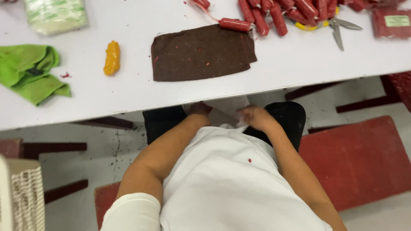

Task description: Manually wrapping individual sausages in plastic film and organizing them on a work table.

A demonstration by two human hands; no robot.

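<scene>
Both hands lay in the lap below the table edge [128, 115]: left hand [199, 108] and right hand [256, 117] gripped white cloth [229, 109]; finger spread blurred, indeterminable. Brown felt [201, 53] lay flat above as work pad.

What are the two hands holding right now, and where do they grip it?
Both the left hand and the right hand are at the lower hem of the white cloth garment, just below the white table edge. Whether the fingers actually pinch it cannot be told.

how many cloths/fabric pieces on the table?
2. A brown felt piece lies flat at the table's centre, below the red sausages; a crumpled green cloth sits at the left edge. More may lie out of frame.
</scene>
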